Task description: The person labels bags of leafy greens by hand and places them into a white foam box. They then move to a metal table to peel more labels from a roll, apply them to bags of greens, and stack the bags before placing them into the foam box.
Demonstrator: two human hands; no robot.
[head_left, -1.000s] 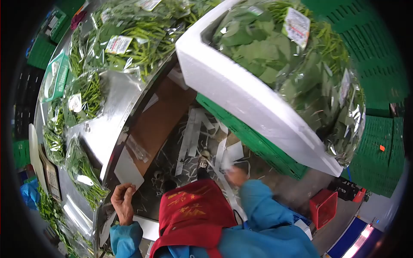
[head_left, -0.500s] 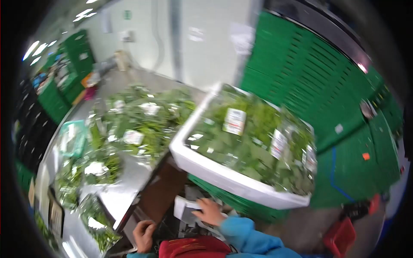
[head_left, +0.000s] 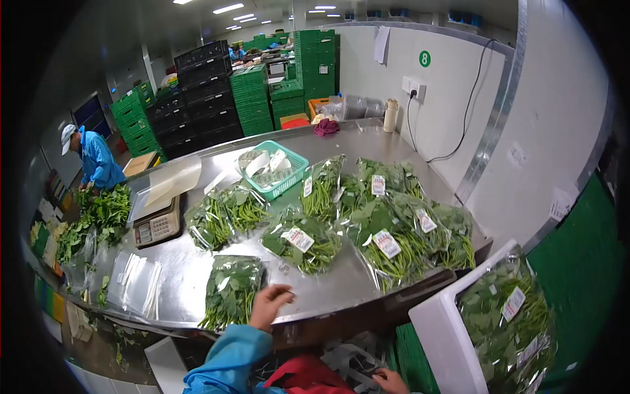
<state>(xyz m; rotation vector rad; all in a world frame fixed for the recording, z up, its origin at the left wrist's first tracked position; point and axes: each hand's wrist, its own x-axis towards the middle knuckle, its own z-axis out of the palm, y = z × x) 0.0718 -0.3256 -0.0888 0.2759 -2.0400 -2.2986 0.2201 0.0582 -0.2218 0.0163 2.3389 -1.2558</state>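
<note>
Steel tabletop [head_left: 197, 262] is strewn with bagged greens; a scale [head_left: 156, 226], a teal basket [head_left: 272, 172] and a stack of empty bags [head_left: 134, 284] are seen beyond. White foam box [head_left: 446, 335] of packs is set lower right. Left hand [head_left: 269, 303], blue-sleeved arm raised from below, is laid fingers loosely curled on the tabletop edge, just beside the nearest bag of greens [head_left: 230, 289], nothing gripped. Right hand [head_left: 388, 381] is held low beneath the tabletop edge; its grip cannot be told.

Green bagged greens [head_left: 231, 289], teal basket [head_left: 272, 172], seemingly white foam box [head_left: 446, 341].
</note>
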